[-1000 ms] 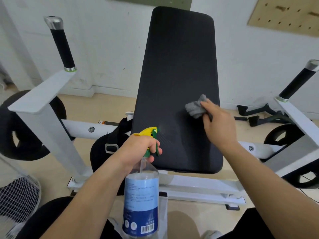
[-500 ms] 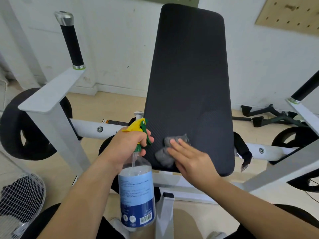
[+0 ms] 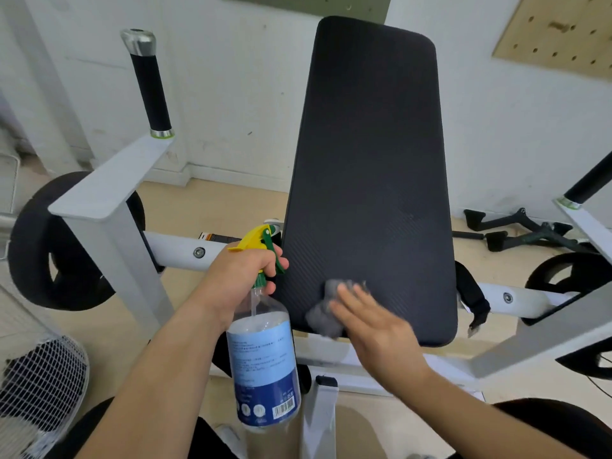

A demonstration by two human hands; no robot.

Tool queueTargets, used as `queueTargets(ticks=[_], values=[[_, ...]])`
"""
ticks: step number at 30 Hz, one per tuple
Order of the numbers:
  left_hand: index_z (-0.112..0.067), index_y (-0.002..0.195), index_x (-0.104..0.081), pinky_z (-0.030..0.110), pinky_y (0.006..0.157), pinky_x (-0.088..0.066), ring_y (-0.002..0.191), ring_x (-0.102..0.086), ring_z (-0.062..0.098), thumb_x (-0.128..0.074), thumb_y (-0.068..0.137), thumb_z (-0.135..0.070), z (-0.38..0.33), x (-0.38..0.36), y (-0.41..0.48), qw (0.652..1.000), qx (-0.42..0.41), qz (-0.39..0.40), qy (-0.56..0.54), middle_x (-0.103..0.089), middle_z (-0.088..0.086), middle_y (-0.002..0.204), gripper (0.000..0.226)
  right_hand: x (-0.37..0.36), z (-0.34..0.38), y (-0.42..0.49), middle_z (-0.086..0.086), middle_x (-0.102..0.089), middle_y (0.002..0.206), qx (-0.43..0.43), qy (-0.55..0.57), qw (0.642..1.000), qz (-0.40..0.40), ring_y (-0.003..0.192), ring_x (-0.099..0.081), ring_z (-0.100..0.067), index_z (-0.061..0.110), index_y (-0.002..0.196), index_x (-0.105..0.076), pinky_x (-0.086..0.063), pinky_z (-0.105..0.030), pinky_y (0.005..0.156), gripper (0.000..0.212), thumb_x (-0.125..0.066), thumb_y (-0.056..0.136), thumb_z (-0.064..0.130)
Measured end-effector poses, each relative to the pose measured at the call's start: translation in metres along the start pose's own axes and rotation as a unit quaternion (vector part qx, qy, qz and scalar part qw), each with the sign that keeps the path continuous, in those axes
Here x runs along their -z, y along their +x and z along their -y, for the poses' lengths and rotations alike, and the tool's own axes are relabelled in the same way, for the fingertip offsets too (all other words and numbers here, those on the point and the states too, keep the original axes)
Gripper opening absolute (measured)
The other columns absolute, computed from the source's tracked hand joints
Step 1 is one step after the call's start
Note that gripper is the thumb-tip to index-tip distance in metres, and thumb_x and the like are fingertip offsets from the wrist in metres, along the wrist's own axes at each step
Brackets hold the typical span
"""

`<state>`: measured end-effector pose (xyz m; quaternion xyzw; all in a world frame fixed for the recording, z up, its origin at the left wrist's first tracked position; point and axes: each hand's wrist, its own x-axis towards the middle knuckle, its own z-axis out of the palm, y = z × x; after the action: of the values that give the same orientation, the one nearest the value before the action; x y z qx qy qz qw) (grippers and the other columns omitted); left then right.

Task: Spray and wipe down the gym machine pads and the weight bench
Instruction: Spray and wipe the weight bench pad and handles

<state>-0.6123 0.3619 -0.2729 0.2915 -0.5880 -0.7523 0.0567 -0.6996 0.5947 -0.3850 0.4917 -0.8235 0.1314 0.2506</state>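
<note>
Back pad (image 3: 367, 160): black, ribbed, tilted upright; taken as the landmark for every entry below.

Cloth (image 3: 323, 318): grey, crumpled, pressed against the pad's lower left corner, close to its bottom edge.

Right hand (image 3: 377, 329): laid flat over the cloth at the pad's lower edge, fingers straight and spread, nothing gripped. The fingertips are blurred.

Spray bottle (image 3: 265, 366): clear, with a blue label and a yellow and green trigger head; held upright just left of the pad's lower corner, nozzle turned toward the pad.

Left hand (image 3: 245, 270): clamped round the bottle's neck, with fingers curled over the green trigger.

Handle (image 3: 150, 84): black grip with a chrome cap, set on a white frame arm (image 3: 109, 190) left of the pad.

Weight plate (image 3: 36, 246): black, seen further left of the pad, behind the frame arm.

Fan grille (image 3: 36, 392): white wire, low and far left of the pad.

Cable handles (image 3: 516, 233): black, laid on the floor right of the pad.

Pegboard (image 3: 559, 28): wooden, mounted on the wall up and right of the pad.
</note>
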Motion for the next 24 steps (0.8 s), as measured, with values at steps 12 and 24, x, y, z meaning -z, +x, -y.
queueTargets(ticks=[12,24], values=[[-0.009,0.097,-0.066,0.018,0.043,-0.041,0.046,-0.047,0.01,-0.047,0.081,0.007,-0.011,0.0,0.001,0.999,0.009,-0.012,-0.048,-0.071,0.007,0.091,0.03,-0.003,-0.038,0.206,-0.001,-0.055,0.139,-0.136,-0.068,0.988,0.024,0.114,-0.059,-0.029,0.025,0.136,-0.055,-0.049,-0.04,0.079,0.039,-0.045,0.101,0.014],[-0.006,0.097,-0.069,0.018,0.042,-0.042,0.046,-0.05,0.009,-0.048,0.081,0.007,-0.009,-0.001,0.008,0.999,0.005,0.022,0.025,-0.075,0.011,0.094,0.029,0.009,-0.018,0.041,0.001,-0.063,0.136,0.041,0.056,0.997,0.018,0.124,-0.061,-0.014,0.021,0.123,-0.071,-0.057,-0.031,0.092,0.05,-0.076,0.079,-0.003]])
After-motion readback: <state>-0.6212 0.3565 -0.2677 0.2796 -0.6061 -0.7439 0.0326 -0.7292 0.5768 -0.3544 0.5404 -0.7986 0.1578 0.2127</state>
